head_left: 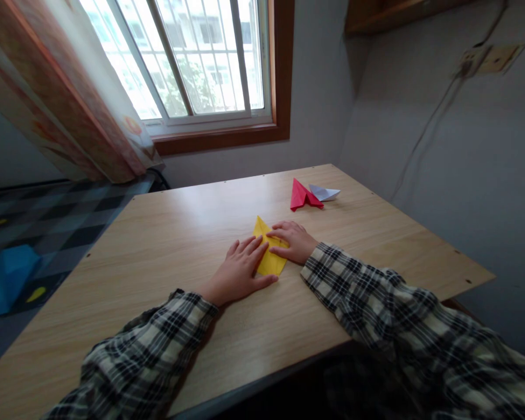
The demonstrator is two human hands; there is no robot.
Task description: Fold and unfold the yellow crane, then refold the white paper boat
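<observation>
A folded sheet of yellow paper (pixel 269 263) lies flat on the wooden table (pixel 192 233), one pointed corner facing the window. My left hand (pixel 240 269) rests over its left edge, fingers stretched out and thumb along the near edge. From the other side, my right hand (pixel 292 240) lies on the paper's right part with its fingers extended. Both palms face down and cover some of the sheet, so part of its folds is hidden.
Beyond my right hand sit a red folded paper shape (pixel 304 195) and a white paper boat (pixel 325 192), close together. Left of the table, a blue paper piece (pixel 11 274) lies on a checkered cloth (pixel 70 213). A wall with a window stands behind.
</observation>
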